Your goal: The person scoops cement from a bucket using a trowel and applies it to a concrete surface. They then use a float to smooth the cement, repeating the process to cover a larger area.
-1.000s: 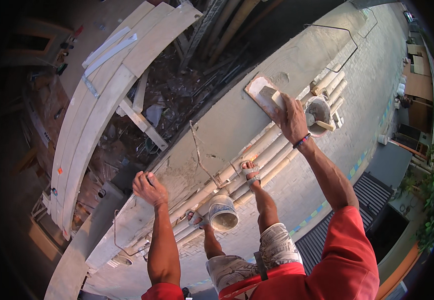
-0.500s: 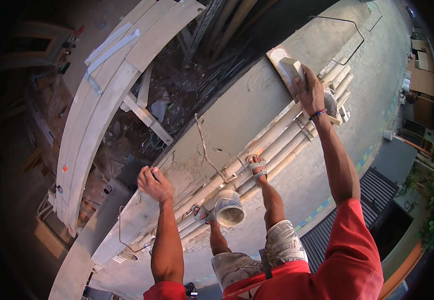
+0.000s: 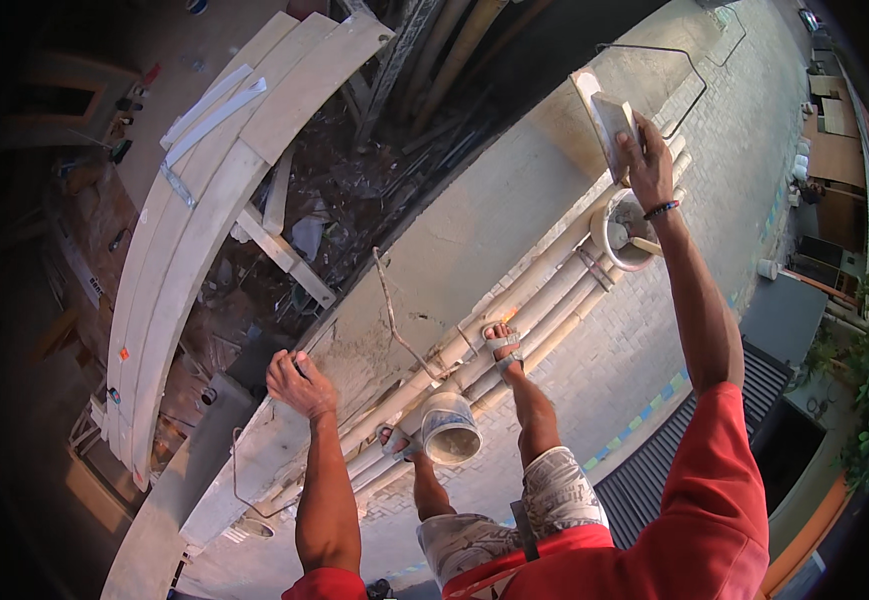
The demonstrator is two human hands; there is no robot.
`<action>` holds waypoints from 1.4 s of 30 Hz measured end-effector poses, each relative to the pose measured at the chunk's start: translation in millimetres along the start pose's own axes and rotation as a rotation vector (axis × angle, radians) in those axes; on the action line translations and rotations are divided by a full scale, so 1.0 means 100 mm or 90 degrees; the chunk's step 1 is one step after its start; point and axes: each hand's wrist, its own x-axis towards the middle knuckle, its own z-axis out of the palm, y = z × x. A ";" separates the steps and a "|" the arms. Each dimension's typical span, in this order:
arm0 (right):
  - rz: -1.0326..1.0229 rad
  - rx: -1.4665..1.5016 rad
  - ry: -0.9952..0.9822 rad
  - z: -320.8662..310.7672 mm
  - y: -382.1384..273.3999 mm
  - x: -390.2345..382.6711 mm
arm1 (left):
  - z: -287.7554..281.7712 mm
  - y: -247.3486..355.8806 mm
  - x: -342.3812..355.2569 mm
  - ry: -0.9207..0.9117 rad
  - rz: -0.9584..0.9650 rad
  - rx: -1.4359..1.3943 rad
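Head view, the only one; clock read from its centre. A wooden float (image 3: 611, 125) is gripped at half past one by the right hand (image 3: 649, 168), fingers closed about its block handle. The float is seen almost edge-on, tilted over the grey wall (image 3: 514, 220), which is stretched from half past seven to half past one; contact between face and wall cannot be told. The left hand (image 3: 302, 385) is placed at eight o'clock by the wall's edge, fingers curled; whether anything is gripped cannot be told.

A bucket (image 3: 606, 250) with a wooden-handled tool (image 3: 646, 246) is noted just below the right hand, past two o'clock; a second bucket (image 3: 444, 408) at six, beside bamboo poles (image 3: 557, 291) on which the right foot (image 3: 502, 343) is set.

Step in hand judged to be a floating stroke, taken at long reach. Next move judged to call for the face laid flat, pressure kept even, and the bent black rod (image 3: 704, 87) avoided.
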 end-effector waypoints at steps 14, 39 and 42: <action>-0.146 0.025 -0.238 0.39 -0.74 -0.94 | -0.05 -0.08 0.00 0.003 0.007 -0.013; 0.167 0.362 -0.329 0.41 -1.53 -1.51 | 0.00 -0.03 -0.02 0.005 0.012 -0.058; 0.112 0.160 -0.268 0.08 -1.41 -0.90 | -0.05 -0.02 -0.02 0.002 0.006 -0.055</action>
